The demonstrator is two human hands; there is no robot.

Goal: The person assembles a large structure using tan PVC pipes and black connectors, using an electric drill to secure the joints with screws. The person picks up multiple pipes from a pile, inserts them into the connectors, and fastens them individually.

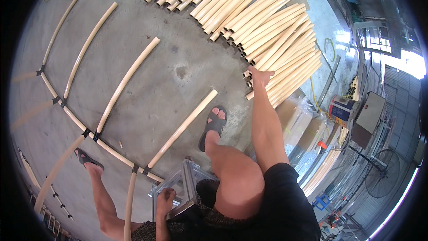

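My right hand (260, 76) reaches out to the near end of a large pile of cream pipes (223, 0). Its fingers close around the end of one cream pipe (281, 41) that lies on top of the others. My left hand (165, 201) stays low near my lap, beside a metal-profile frame (189, 180). Its fingers are curled in, and whether anything is inside them is hidden. On the floor to the left runs a long cream pipe (113, 148) with black joints (87, 132), from which several cross pipes (127, 80) stick out on both sides.
My sandalled feet (214, 125) (89, 158) stand on either side of the long pipe. To the right are plastic-wrapped boxes (292, 114), a bucket (342, 108), a grey box (370, 112) and a standing fan (382, 173). Another jointed pipe (58, 196) lies at the lower left.
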